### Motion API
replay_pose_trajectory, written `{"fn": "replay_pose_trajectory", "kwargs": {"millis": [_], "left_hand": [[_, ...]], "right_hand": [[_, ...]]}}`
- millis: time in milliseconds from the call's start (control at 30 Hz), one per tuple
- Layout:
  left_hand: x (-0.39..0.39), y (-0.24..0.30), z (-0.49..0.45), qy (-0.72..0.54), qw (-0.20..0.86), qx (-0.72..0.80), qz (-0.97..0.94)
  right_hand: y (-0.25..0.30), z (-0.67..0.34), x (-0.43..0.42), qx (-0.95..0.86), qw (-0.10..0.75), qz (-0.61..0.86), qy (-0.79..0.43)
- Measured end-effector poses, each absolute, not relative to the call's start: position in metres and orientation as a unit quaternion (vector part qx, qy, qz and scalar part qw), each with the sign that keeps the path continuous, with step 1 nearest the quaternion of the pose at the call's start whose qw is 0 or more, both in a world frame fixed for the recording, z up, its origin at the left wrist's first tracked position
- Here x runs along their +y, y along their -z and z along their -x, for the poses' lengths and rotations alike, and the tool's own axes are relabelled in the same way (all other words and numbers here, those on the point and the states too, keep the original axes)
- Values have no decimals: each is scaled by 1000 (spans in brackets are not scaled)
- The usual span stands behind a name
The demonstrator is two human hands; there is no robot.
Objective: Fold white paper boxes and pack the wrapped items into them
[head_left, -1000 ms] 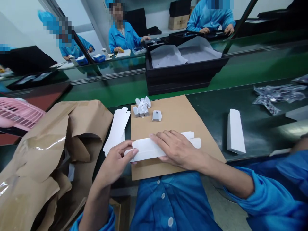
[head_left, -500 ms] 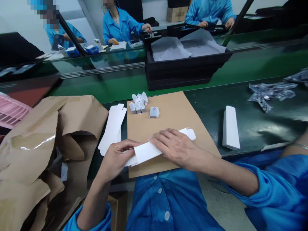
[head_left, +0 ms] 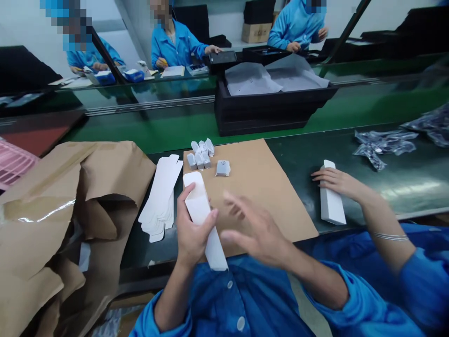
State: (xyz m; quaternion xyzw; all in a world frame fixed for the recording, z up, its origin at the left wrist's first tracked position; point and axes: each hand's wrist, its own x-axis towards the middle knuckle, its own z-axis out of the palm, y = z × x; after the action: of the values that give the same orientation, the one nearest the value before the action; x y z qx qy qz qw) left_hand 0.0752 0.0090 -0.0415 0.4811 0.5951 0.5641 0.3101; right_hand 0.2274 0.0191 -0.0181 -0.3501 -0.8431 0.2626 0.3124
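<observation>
My left hand point(head_left: 192, 229) grips a folded white paperboard carton point(head_left: 199, 210), held upright above the edge of the brown cardboard sheet point(head_left: 270, 187). My right hand point(head_left: 256, 231) is blurred, with spread fingers over the sheet, touching nothing. Beyond the carton lies a cluster of small grey-white moulded parts point(head_left: 199, 157), with a single similar part point(head_left: 223, 168) just to its right. A stack of flat white carton blanks point(head_left: 159, 196) lies left of the sheet. At the right, a co-worker's hand point(head_left: 338, 182) rests on a white folded carton point(head_left: 332, 203).
Torn brown kraft paper point(head_left: 70, 206) heaps up at the left. A black tray lined with grey paper point(head_left: 277, 114) sits on the green conveyor belt point(head_left: 147, 131). Clear plastic bags point(head_left: 384, 145) lie at the right. Co-workers in blue sit across the belt.
My hands have lifted the white carton off the sheet, and it now stands upright in my left hand. My right hand has let go. A co-worker's hand has come in from the right.
</observation>
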Motion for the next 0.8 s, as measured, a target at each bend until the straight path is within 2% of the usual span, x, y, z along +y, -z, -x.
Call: {"fn": "replay_pose_trajectory", "kwargs": {"millis": [100, 200, 300, 400, 467, 600, 800], "left_hand": [[2, 38, -66, -545, 254, 588, -540], [-7, 36, -65, -515, 220, 586, -585], [-11, 37, -63, -468, 254, 577, -619], [-11, 37, -61, -424, 314, 589, -612], [-10, 37, -63, -403, 330, 593, -614], [-8, 40, -67, -404, 311, 584, -631], [-8, 51, -72, -480, 268, 584, -597]], "right_hand": [[7, -234, 39, -814, 368, 310, -326], [4, -235, 52, -836, 330, 247, -361], [0, -238, 60, -831, 286, 239, -412], [-4, -238, 71, -705, 388, 322, -498], [-2, -233, 79, -611, 417, 345, -578], [5, -220, 84, -562, 346, 283, -696], [3, -215, 73, -592, 324, 297, -675]]}}
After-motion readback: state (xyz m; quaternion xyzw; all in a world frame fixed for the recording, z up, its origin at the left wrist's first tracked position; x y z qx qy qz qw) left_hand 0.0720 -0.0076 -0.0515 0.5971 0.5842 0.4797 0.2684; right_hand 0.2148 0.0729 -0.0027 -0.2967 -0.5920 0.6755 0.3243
